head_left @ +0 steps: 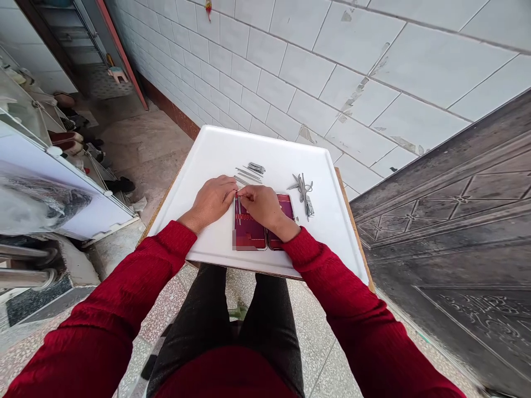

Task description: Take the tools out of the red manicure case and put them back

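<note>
An open manicure case [249, 239] with a red and purple lining lies near the front of the white tabletop. Slim metal manicure tools [238, 213] stand in the elastic loops of its left half. My right hand [263, 205] reaches over the case, thumb and forefinger pinched at the top of one slim tool. At the case's upper left edge, my left hand [213, 200] has its fingers closed on the edge, fingertips almost touching the right hand's. Beyond the hands lie several thin metal tools [250, 176] and nail clippers [256, 167]. The fingertips partly hide what they grip.
To the right of the case is a pile of scissors and other metal tools [305, 193]. A white tiled wall [265, 83] stands behind the table [336, 243]. A dark carved panel [456, 221] is at the right, a shoe rack [78, 146] at the left.
</note>
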Tool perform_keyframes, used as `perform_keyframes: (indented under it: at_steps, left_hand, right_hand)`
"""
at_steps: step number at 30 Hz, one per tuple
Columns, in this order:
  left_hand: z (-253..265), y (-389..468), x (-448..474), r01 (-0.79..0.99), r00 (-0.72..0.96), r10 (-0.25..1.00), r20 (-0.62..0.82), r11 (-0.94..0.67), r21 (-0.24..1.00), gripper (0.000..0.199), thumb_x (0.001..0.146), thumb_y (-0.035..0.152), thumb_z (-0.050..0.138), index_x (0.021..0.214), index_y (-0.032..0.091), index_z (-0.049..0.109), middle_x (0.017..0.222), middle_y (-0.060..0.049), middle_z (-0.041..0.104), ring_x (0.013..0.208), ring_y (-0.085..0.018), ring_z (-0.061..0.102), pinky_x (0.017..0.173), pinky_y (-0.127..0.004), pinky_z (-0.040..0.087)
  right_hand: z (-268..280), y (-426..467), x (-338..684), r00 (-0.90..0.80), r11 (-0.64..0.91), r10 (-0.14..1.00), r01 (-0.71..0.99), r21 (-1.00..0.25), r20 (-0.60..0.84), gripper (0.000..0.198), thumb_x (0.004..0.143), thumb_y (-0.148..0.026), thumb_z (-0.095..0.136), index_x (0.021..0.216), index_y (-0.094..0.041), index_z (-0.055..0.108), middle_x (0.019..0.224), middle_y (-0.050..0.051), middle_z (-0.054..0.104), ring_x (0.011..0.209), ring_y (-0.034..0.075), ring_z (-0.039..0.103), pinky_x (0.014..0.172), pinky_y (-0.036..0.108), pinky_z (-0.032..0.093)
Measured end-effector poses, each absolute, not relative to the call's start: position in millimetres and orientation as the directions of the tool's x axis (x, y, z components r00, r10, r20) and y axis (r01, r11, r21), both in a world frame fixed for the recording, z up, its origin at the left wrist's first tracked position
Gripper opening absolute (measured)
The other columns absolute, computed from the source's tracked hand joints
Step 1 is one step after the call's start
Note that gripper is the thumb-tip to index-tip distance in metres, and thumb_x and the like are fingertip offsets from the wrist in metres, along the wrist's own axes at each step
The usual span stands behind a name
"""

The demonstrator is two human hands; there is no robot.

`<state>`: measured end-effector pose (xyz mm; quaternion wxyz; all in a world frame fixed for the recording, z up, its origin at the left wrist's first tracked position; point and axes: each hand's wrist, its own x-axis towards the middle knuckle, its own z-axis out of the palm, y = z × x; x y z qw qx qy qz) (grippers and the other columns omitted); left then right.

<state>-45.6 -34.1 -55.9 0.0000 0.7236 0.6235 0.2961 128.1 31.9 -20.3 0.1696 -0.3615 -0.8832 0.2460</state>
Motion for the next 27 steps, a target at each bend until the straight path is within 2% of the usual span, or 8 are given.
perform_keyframes:
  at_steps: [12, 18, 21, 23, 27]
  left_hand:
    - [-56, -34, -48, 0.915, 0.059, 0.900, 0.432, -0.222, 0.338, 0.029, 0.100, 0.023, 0.045, 0.102, 0.023, 0.074, 0.125, -0.009, 0.076, 0.122, -0.028, 0.067, 0.102, -0.047, 0.056]
    - [-55, -34, -47, 0.911, 0.058, 0.902, 0.428, -0.223, 0.348, 0.030, 0.099, 0.020, 0.045, 0.103, 0.021, 0.075, 0.123, -0.010, 0.075, 0.121, -0.028, 0.068, 0.102, -0.048, 0.056]
    - [-56, -35, -47, 0.909, 0.060, 0.899, 0.433, -0.228, 0.348, 0.030, 0.099, 0.020, 0.045, 0.103, 0.021, 0.074, 0.124, -0.011, 0.075, 0.121, -0.028, 0.067, 0.103, -0.048, 0.056]
    - [-57, -34, -47, 0.912, 0.060, 0.896, 0.439, -0.228, 0.341, 0.030, 0.099, 0.020, 0.045, 0.102, 0.021, 0.074, 0.124, -0.010, 0.075, 0.121, -0.028, 0.067, 0.103, -0.048, 0.056]
    - [-61, -33, -47, 0.915, 0.058, 0.882, 0.468, -0.235, 0.329, 0.029, 0.101, 0.021, 0.045, 0.100, 0.021, 0.074, 0.123, -0.011, 0.076, 0.120, -0.029, 0.068, 0.101, -0.049, 0.056]
  right_hand:
    - [-6, 17, 126, -0.743, 0.727, 0.667, 0.631, -0.271, 0.060, 0.034, 0.105, -0.019, 0.048, 0.113, -0.019, 0.081, 0.112, 0.010, 0.080, 0.100, 0.023, 0.072, 0.084, 0.031, 0.046]
    - [-6, 12, 127, -0.778, 0.774, 0.627, 0.619, -0.132, 0.035, 0.039, 0.106, -0.020, 0.043, 0.120, -0.020, 0.080, 0.116, 0.012, 0.077, 0.096, 0.023, 0.072, 0.076, 0.032, 0.045]
    - [-4, 12, 128, -0.804, 0.801, 0.593, 0.586, -0.123, 0.034, 0.038, 0.105, -0.019, 0.044, 0.119, -0.019, 0.080, 0.115, 0.011, 0.077, 0.094, 0.023, 0.072, 0.075, 0.032, 0.044]
    - [-3, 17, 130, -0.805, 0.801, 0.590, 0.576, -0.160, 0.057, 0.037, 0.105, -0.019, 0.046, 0.117, -0.020, 0.081, 0.113, 0.009, 0.078, 0.095, 0.023, 0.072, 0.076, 0.032, 0.045]
    - [-3, 37, 138, -0.731, 0.736, 0.667, 0.616, -0.281, 0.144, 0.030, 0.101, -0.019, 0.054, 0.109, -0.021, 0.083, 0.107, 0.007, 0.080, 0.098, 0.021, 0.073, 0.082, 0.029, 0.047]
